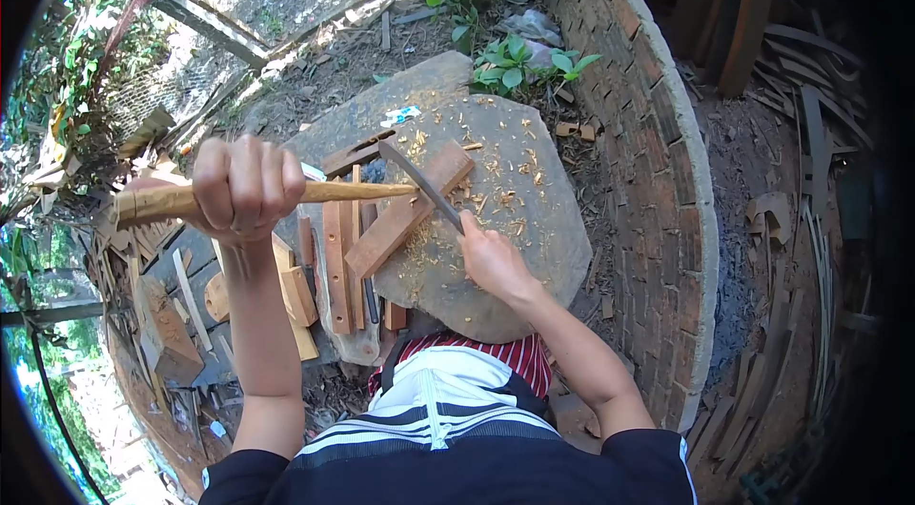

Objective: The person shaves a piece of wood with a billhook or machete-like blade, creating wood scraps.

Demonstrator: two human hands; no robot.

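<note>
My left hand [250, 189] is closed around a long tapered wooden stick [353, 191], thick end at the left, thin tip at the right. My right hand [491, 257] grips a dark flat metal blade [419, 176] that slants up and left. The stick's tip meets or overlaps the blade near its middle; actual contact is hard to tell. Beneath them a reddish wooden block [391, 236] lies diagonally on a grey, many-sided work surface [534, 248] strewn with shavings.
Wooden strips [335, 267] and dark tools lie left of the block. Further left are offcuts [167, 338]. A curved brick wall [658, 191] rises on the right, with wood scraps beyond. Green plants [515, 65] and wire mesh stand at the back.
</note>
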